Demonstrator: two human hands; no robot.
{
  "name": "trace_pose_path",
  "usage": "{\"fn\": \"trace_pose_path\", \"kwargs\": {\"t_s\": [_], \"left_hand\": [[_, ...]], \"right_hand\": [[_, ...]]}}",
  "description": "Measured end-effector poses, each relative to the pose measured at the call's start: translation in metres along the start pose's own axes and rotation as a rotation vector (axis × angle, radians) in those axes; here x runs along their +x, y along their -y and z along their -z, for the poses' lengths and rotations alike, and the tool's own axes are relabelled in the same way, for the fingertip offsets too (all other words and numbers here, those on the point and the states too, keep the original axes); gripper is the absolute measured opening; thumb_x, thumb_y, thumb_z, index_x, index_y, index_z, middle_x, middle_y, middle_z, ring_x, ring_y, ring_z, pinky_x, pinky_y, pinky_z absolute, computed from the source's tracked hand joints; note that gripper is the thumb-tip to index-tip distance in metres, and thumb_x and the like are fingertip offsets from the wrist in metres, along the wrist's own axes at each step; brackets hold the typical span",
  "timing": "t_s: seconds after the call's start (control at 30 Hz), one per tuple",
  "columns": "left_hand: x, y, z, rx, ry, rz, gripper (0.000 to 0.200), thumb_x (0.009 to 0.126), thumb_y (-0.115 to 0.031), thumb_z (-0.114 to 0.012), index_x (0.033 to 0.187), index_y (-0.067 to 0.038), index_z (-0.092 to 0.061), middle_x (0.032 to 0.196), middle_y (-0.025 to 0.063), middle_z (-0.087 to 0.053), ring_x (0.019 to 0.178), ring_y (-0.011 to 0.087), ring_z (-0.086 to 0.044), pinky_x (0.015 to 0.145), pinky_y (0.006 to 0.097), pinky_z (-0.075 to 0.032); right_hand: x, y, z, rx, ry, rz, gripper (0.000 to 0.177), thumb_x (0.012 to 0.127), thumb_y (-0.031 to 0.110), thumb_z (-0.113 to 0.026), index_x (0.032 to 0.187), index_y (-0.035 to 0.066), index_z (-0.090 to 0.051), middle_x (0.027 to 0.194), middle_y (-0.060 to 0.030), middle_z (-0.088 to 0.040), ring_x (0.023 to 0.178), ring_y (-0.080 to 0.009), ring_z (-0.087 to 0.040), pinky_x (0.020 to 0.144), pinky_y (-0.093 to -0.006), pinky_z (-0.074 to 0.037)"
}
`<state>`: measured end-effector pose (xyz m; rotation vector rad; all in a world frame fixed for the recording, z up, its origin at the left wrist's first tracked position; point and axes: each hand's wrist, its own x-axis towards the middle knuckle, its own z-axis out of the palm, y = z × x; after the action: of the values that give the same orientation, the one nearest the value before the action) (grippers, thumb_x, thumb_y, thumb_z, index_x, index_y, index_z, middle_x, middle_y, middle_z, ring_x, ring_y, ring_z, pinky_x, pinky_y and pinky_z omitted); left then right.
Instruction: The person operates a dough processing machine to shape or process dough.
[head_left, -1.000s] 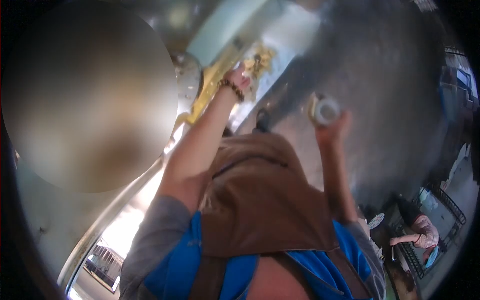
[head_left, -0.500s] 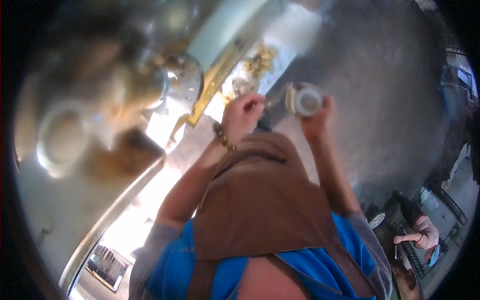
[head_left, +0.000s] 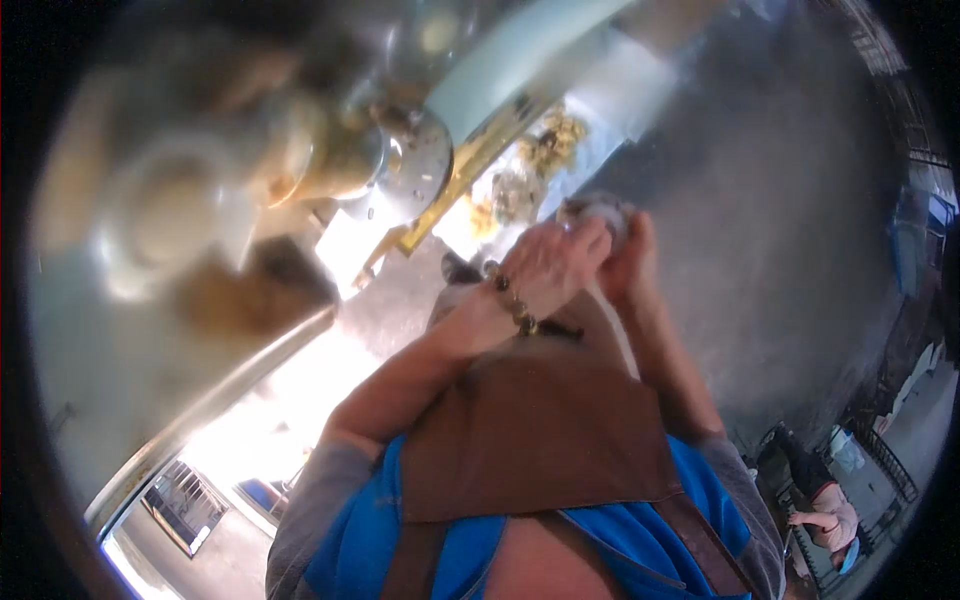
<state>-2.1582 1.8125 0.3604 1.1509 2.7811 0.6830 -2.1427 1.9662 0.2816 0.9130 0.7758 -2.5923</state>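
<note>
Head view: brown apron (head_left: 540,430) filling the middle, both hands meeting just past it.
Left hand (head_left: 550,265) is reaching across now, when half a second ago it was hanging apart with fingers curled; can't tell if it's gripping or only touching. Right hand (head_left: 634,268) is still grasping the roundish pale container (head_left: 616,218), which is sitting between the two hands, partly hidden by left fingers. Beaded bracelet (head_left: 517,308) is circling the left wrist.

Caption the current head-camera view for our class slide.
Left hand and right hand together at a pale object near a brown apron.
</note>
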Motion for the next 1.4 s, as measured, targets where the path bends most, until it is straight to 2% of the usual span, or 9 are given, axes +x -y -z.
{"fn": "trace_pose_path", "kwargs": {"t_s": [0.17, 0.37, 0.43, 0.57, 0.63, 1.07, 1.2, 1.27, 1.4], "left_hand": [[-0.017, -0.009, -0.009, 0.054, 0.098, 0.079, 0.020, 0.082, -0.010, -0.066, 0.100, -0.007, -0.057, 0.099, 0.0085, -0.055, 0.074, 0.0269, -0.065, 0.060, 0.0388, -0.056], [-0.025, -0.014, -0.025, -0.599, -0.139, 0.257, 0.027, 0.078, -0.012, -0.077, 0.095, -0.007, -0.057, 0.089, 0.0083, -0.060, 0.072, 0.0237, -0.064, 0.059, 0.0357, -0.051], [-0.024, -0.019, -0.018, -0.894, -0.116, 0.558, 0.028, 0.078, -0.015, -0.082, 0.088, -0.006, -0.057, 0.081, 0.0055, -0.059, 0.067, 0.0161, -0.059, 0.059, 0.0307, -0.048], [-0.027, -0.014, -0.021, -0.823, -0.233, 0.543, 0.027, 0.078, -0.013, -0.083, 0.082, -0.006, -0.057, 0.077, 0.0028, -0.057, 0.065, 0.0109, -0.055, 0.060, 0.0275, -0.047], [-0.029, -0.013, -0.021, -0.749, -0.249, 0.519, 0.025, 0.077, -0.010, -0.083, 0.082, -0.005, -0.058, 0.078, 0.0035, -0.059, 0.064, 0.0123, -0.056, 0.060, 0.0276, -0.048], [-0.036, 0.014, -0.026, -0.526, -0.574, 0.392, 0.014, 0.077, 0.000, -0.077, 0.088, -0.003, -0.069, 0.082, 0.0077, -0.067, 0.076, 0.0224, -0.067, 0.066, 0.0329, -0.053], [-0.021, 0.025, -0.018, -0.308, -0.513, 0.469, 0.033, 0.081, 0.005, -0.067, 0.113, -0.004, -0.066, 0.115, 0.0122, -0.063, 0.090, 0.0242, -0.068, 0.075, 0.0316, -0.056], [-0.032, 0.039, -0.041, -0.427, -0.269, 0.598, 0.046, 0.093, -0.005, -0.052, 0.138, -0.006, -0.048, 0.142, 0.0116, -0.048, 0.114, 0.0208, -0.059, 0.091, 0.0331, -0.053], [-0.039, 0.041, -0.071, -0.232, -0.243, 0.588, 0.043, 0.093, -0.022, -0.049, 0.134, -0.010, -0.051, 0.136, 0.0089, -0.052, 0.117, 0.0233, -0.057, 0.093, 0.0392, -0.050]], "right_hand": [[-0.015, -0.011, 0.008, -0.136, 0.128, -0.003, 0.044, 0.098, 0.032, -0.032, 0.117, 0.002, -0.058, 0.114, -0.0149, -0.065, 0.104, -0.0284, -0.064, 0.092, -0.0416, -0.052], [-0.030, -0.013, 0.005, -0.210, 0.051, 0.072, 0.044, 0.098, 0.033, -0.035, 0.117, 0.001, -0.059, 0.111, -0.0139, -0.065, 0.099, -0.0258, -0.064, 0.091, -0.0396, -0.052], [-0.032, -0.013, 0.006, -0.169, 0.166, 0.090, 0.045, 0.099, 0.034, -0.035, 0.118, 0.001, -0.059, 0.111, -0.0135, -0.065, 0.099, -0.0246, -0.064, 0.090, -0.0388, -0.053], [-0.020, -0.024, 0.030, -0.658, 0.103, 0.382, 0.045, 0.099, 0.034, -0.036, 0.118, 0.000, -0.058, 0.110, -0.0139, -0.065, 0.100, -0.0254, -0.064, 0.089, -0.0388, -0.053], [-0.033, -0.015, 0.007, -0.176, 0.042, 0.075, 0.043, 0.098, 0.033, -0.039, 0.117, 0.000, -0.059, 0.110, -0.0146, -0.065, 0.099, -0.0259, -0.065, 0.087, -0.0387, -0.054], [-0.031, -0.022, 0.012, -0.216, -0.036, -0.003, 0.041, 0.098, 0.031, -0.038, 0.112, 0.001, -0.062, 0.109, -0.0132, -0.067, 0.101, -0.0258, -0.066, 0.089, -0.0387, -0.055], [0.015, -0.046, 0.108, -0.640, -0.057, 0.272, 0.039, 0.099, 0.030, -0.040, 0.117, 0.003, -0.060, 0.116, -0.0121, -0.066, 0.103, -0.0246, -0.066, 0.091, -0.0391, -0.054], [-0.013, -0.029, 0.061, -0.157, -0.149, 0.089, 0.039, 0.101, 0.033, -0.042, 0.123, 0.004, -0.058, 0.122, -0.0128, -0.063, 0.110, -0.0250, -0.064, 0.092, -0.0401, -0.053], [-0.044, -0.009, 0.057, -0.112, 0.067, 0.053, 0.054, 0.101, 0.046, -0.035, 0.127, 0.005, -0.057, 0.123, -0.0140, -0.064, 0.111, -0.0280, -0.064, 0.095, -0.0446, -0.053]]}}
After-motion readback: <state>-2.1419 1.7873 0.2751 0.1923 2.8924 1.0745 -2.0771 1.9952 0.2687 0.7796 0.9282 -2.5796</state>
